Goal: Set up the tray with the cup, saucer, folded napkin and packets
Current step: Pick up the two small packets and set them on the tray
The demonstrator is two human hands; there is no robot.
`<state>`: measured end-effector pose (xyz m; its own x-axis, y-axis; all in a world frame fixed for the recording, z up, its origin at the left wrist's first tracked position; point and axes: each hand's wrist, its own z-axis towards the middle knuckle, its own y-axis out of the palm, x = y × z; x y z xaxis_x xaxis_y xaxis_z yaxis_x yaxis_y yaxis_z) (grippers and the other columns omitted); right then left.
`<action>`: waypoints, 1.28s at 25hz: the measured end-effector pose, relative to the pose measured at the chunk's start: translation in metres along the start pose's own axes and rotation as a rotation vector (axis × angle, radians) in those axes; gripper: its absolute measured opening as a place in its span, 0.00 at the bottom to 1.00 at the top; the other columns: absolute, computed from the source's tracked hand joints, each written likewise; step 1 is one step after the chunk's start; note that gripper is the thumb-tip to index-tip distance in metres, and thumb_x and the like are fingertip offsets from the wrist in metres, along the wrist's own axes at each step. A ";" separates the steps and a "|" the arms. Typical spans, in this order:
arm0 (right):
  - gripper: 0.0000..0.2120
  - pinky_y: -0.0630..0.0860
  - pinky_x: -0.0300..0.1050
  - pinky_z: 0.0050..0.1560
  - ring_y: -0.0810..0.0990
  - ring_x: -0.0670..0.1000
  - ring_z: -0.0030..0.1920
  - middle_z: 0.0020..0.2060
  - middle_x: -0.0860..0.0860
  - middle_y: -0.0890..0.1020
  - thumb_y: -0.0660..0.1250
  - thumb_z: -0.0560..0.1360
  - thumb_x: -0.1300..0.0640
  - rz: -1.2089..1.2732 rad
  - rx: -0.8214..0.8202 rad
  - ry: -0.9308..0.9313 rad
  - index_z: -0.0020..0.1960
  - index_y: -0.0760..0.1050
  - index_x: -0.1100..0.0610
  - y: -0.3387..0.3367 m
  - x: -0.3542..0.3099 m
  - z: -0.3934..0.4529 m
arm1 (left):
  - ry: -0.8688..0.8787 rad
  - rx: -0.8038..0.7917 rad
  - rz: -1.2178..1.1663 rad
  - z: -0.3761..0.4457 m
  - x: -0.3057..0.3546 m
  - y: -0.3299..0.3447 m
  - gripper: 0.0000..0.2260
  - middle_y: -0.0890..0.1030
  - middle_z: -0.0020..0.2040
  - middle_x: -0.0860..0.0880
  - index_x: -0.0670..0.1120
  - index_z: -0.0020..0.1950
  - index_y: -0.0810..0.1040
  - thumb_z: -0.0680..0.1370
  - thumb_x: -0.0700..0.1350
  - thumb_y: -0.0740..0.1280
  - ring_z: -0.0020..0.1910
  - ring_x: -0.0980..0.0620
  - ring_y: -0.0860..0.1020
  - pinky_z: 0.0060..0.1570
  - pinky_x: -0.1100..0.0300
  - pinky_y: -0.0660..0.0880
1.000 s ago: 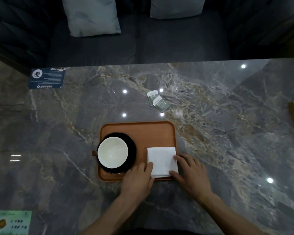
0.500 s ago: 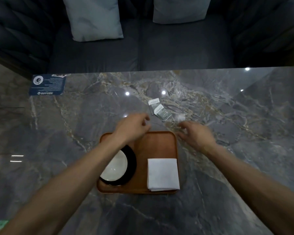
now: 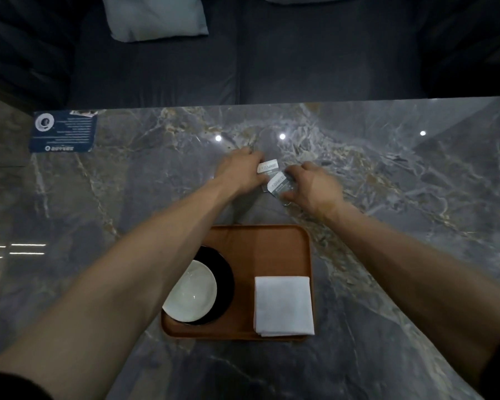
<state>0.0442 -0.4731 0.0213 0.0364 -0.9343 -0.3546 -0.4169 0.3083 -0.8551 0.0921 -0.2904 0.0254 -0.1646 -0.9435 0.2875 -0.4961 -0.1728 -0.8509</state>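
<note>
Two small grey-and-white packets lie on the marble table beyond the tray: one packet (image 3: pixel 268 167) under the fingertips of my left hand (image 3: pixel 238 171), the other packet (image 3: pixel 279 184) between the fingers and thumb of my right hand (image 3: pixel 315 186). Both hands close around them; whether either packet is lifted I cannot tell. The brown wooden tray (image 3: pixel 260 243) sits nearer me. It holds a white cup (image 3: pixel 192 291) on a black saucer (image 3: pixel 224 284) at its left, partly hidden by my left forearm. A folded white napkin (image 3: pixel 283 306) lies at its near right corner.
A dark blue card (image 3: pixel 62 131) lies at the table's far left corner. Past the table's far edge (image 3: pixel 300 103) stands a dark sofa with a pale cushion (image 3: pixel 153 15). Ceiling lights glare off the polished marble.
Both hands left the napkin on the tray and reached forward across the table. They now rest on the two packets, which lay untouched before.
</note>
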 end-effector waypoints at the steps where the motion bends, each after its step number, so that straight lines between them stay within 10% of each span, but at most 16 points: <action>1: 0.25 0.72 0.50 0.46 0.78 0.60 0.54 0.55 0.56 0.78 0.72 0.70 0.46 0.037 0.024 0.011 0.65 0.72 0.51 0.003 -0.003 0.000 | 0.003 0.010 -0.012 0.001 0.002 0.003 0.17 0.75 0.56 0.44 0.49 0.57 0.75 0.74 0.57 0.68 0.56 0.44 0.74 0.52 0.48 0.73; 9: 0.19 0.78 0.54 0.47 0.80 0.56 0.49 0.51 0.53 0.83 0.72 0.70 0.55 0.290 0.047 0.114 0.59 0.72 0.51 0.011 -0.011 0.001 | -0.105 0.099 -0.235 0.002 0.015 0.015 0.08 0.77 0.46 0.47 0.48 0.45 0.73 0.72 0.48 0.70 0.46 0.46 0.75 0.43 0.53 0.70; 14: 0.10 0.64 0.47 0.38 0.79 0.57 0.45 0.43 0.53 0.81 0.71 0.71 0.53 0.333 0.087 0.147 0.49 0.74 0.54 0.016 0.002 -0.011 | -0.158 0.112 -0.462 -0.012 0.015 0.021 0.07 0.78 0.42 0.50 0.49 0.43 0.72 0.73 0.42 0.70 0.45 0.46 0.78 0.44 0.52 0.73; 20: 0.05 0.77 0.51 0.41 0.80 0.54 0.42 0.42 0.51 0.83 0.69 0.73 0.54 0.459 0.123 0.230 0.48 0.76 0.51 0.013 0.022 -0.040 | -0.188 0.146 -0.714 -0.043 0.009 0.030 0.07 0.78 0.40 0.56 0.52 0.46 0.75 0.74 0.41 0.69 0.42 0.52 0.77 0.46 0.55 0.75; 32: 0.08 0.66 0.38 0.33 0.75 0.40 0.35 0.32 0.39 0.77 0.71 0.74 0.50 0.470 0.093 0.145 0.39 0.74 0.43 0.026 0.015 -0.111 | -0.125 0.008 -0.639 -0.116 0.010 0.042 0.03 0.78 0.42 0.56 0.55 0.47 0.76 0.77 0.45 0.67 0.41 0.58 0.76 0.37 0.63 0.70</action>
<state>-0.0673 -0.4989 0.0360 -0.2655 -0.7036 -0.6591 -0.2746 0.7105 -0.6479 -0.0290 -0.2739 0.0436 0.2614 -0.6795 0.6855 -0.4568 -0.7127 -0.5323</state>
